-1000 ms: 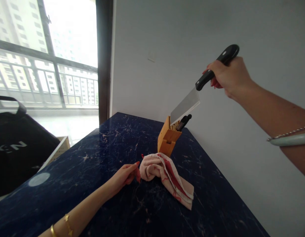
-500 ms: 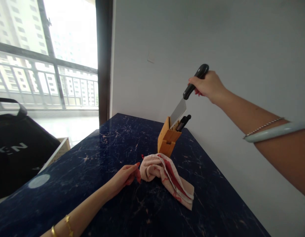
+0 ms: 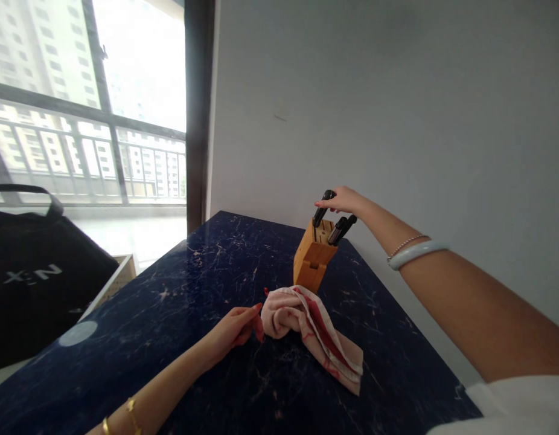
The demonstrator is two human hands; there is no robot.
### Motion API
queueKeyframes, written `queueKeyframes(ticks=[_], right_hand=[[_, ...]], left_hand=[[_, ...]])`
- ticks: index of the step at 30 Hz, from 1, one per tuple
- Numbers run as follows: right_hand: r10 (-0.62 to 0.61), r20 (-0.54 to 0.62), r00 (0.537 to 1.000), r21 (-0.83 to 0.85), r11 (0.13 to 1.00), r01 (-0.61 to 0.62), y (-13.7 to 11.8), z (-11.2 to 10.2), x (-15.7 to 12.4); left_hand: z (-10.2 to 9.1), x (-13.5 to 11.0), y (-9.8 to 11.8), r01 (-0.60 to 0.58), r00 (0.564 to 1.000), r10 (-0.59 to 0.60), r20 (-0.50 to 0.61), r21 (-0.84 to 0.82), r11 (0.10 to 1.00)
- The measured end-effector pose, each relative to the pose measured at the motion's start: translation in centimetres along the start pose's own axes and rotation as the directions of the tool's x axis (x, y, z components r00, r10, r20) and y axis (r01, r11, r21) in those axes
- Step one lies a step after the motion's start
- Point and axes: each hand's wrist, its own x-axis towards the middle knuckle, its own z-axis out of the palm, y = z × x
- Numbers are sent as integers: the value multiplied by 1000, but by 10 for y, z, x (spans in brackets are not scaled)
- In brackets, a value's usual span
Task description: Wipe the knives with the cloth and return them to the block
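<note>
My right hand [image 3: 343, 199] is wrapped round the black handle of a kitchen knife [image 3: 322, 211], whose blade is down inside a slot of the wooden knife block [image 3: 306, 260]. Two more dark handles [image 3: 341, 229] stick out of the block on its right. In front of the block lies a crumpled pink towel [image 3: 306, 332] with red parts and a pale hem. My left hand [image 3: 236, 329] is at the towel's left edge, its fingers curled and thumb tip close to the cloth. Whether anything is between those fingers is hidden.
The dark blue marbled table [image 3: 225, 260] runs back to a grey wall [image 3: 397, 121]. A round pale disc [image 3: 79, 333] lies near its left edge. Left of the table are a black bag [image 3: 35, 284] and a pale box [image 3: 119, 279], before a bright window [image 3: 139, 78].
My right hand has moved down and left, pushing the knife into the block until its blade is out of sight. My left hand and the towel keep about the same places.
</note>
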Motion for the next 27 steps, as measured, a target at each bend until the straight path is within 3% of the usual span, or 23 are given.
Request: queueKeyframes(ticks=[3,8,10,13,16,20,27], right_hand=[[23,33,999,-51,998,-21,1,-13,-4],[13,-91,996,-339,940,-43,-1,-39,-30],[-60,-112,992,-480,877,-1,-3,-40,-43],[-112,-38,993,-582,810,69,-3,-30,-56],[-85,42,996,-580,809,94,-2,-18,-59],[-94,37,995,-562,821,98,2,-9,-55],[-29,44,999,-377,925,44,7,-20,-50]], left_hand=[[-1,0,-1,8,1000,-8,0,8,1000],[0,3,-3,18,1000,-17,-8,13,1000],[0,4,-3,20,1000,-20,-12,16,1000],[1,4,-3,30,999,-29,-25,27,999],[1,3,-2,35,999,-33,-31,39,999],[2,2,-1,39,999,-38,-32,26,999],[3,1,-1,52,998,-51,-49,21,998]])
